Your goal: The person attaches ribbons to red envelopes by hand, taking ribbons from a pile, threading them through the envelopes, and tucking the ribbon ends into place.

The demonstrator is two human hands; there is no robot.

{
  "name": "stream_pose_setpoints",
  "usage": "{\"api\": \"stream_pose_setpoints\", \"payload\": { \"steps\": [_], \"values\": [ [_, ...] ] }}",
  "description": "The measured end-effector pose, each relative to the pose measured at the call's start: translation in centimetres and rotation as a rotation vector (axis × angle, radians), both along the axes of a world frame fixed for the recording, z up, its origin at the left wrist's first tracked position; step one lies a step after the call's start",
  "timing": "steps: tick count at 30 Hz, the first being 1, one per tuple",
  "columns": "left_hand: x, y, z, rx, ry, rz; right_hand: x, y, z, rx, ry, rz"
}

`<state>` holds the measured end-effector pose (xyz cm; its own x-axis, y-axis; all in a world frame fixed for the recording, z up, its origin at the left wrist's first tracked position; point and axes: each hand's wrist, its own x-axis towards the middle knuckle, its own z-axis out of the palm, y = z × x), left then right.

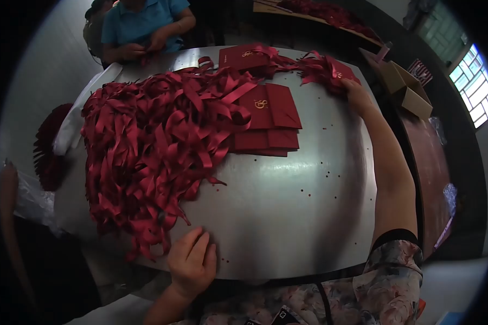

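Observation:
My right hand (353, 91) reaches to the far right of the metal table (276, 216). Its fingers are closed at the edge of a red paper gift bag (342, 70) that has red ribbon handles spread over it. Near the front edge, my left hand (192, 264) rests with its fingers loosely bent and slightly apart, holding nothing that I can see. Just beyond it begins a large heap of red ribbons (146, 146). Beside the heap lies a stack of folded red gift bags (284, 111) with gold lettering.
Another person in a blue shirt (145, 24) works across the table. More red bags (234, 56) lie at the back. Small dark specks dot the tabletop. At right, an open cardboard box (405, 89) stands on a side bench (425, 157).

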<state>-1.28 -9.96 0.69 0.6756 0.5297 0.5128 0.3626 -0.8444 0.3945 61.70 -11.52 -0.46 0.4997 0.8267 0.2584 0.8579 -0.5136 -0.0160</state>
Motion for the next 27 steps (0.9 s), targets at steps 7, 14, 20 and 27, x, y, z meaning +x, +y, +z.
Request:
{"api": "stream_pose_setpoints", "payload": {
  "steps": [7,14,20,27],
  "values": [
    [0.3,-0.1,-0.2,-0.003,-0.075,-0.006,-6.9,-1.1,5.0,0.176,-0.014,0.068],
    [0.2,-0.5,0.1,0.025,-0.119,-0.002,-21.3,1.5,3.0,0.139,0.344,0.415],
    [-0.1,-0.6,-0.4,0.026,-0.177,0.017,-24.1,2.0,1.1,0.124,0.287,0.347],
    [-0.4,-0.5,-0.5,0.016,-0.227,-0.007,-26.7,-7.3,3.6,0.315,-0.133,0.417]
  ]
}}
